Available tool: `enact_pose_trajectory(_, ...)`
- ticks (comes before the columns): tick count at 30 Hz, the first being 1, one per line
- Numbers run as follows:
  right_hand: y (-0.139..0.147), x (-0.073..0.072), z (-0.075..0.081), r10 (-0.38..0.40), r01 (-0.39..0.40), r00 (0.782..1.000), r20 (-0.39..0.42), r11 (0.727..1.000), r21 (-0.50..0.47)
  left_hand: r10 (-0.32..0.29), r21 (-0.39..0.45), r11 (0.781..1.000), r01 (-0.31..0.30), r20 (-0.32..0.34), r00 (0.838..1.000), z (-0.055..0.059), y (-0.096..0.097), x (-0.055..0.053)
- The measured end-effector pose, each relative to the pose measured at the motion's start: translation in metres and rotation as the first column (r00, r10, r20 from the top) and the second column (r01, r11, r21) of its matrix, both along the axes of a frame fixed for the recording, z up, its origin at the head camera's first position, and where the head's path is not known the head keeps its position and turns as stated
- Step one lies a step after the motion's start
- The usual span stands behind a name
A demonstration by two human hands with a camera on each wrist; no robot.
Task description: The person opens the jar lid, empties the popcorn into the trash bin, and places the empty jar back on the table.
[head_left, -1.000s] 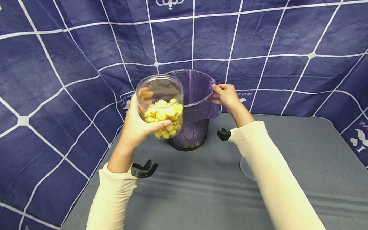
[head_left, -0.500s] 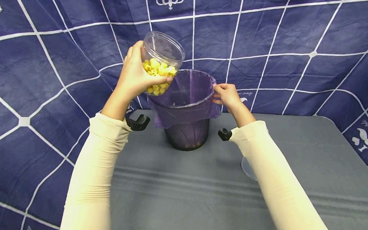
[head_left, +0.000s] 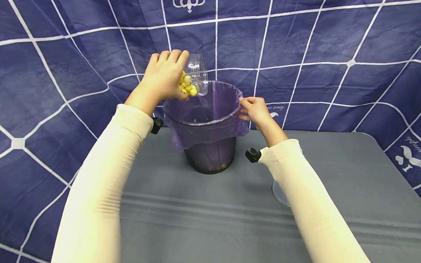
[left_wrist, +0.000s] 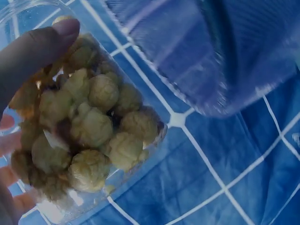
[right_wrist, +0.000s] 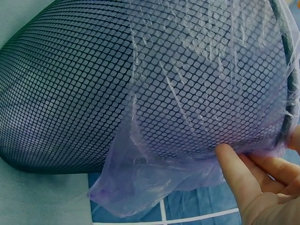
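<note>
Draped booth: blu grid cloth (head_left: 242, 40), gry tbl (head_left: 197, 242).

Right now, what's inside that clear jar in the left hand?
The clear jar holds yellow, popcorn-like pieces. In the head view, the left hand hides much of the jar; the left wrist view shows more pieces, though the thumb covers some.

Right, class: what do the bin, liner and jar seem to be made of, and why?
Bin: probably dark-coated metal mesh, judging by its fine open grid, though plastic is possible. Liner: thin, glossy purple plastic film; it is see-through and creased. Jar: smooth, clear plastic, or perhaps glass; the popcorn shows through it.
</note>
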State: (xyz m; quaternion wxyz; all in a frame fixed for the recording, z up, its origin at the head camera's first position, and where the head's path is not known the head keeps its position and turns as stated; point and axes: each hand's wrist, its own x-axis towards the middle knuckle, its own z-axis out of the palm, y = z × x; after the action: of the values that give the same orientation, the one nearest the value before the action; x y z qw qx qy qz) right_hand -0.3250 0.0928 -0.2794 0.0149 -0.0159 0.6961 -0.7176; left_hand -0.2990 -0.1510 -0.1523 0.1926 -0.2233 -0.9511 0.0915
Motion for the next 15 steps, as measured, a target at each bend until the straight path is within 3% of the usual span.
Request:
enact_pose_trajectory(6, -0.001, 0.0, 0.0, -0.006, 0.006, 1.0, -0.012, 1.0, 0.002, -0.033, -0.207, 0.978, 0.023, -0.046, 0.998, -0.005, 0.002, -0.003)
enact_pose_trajectory(10, -0.001, 0.0, 0.0, -0.008, 0.008, 1.0, -0.012, 1.0, 0.005, -0.084, -0.279, 0.959, 0.054, -0.097, 0.992, -0.009, 0.001, -0.005)
enact_pose_trajectory(15, -0.002, 0.001, 0.0, -0.001, 0.001, 1.0, -0.01, 1.0, 0.012, -0.177, -0.337, 0.935, 0.115, -0.16, 0.971, -0.015, 0.001, -0.008)
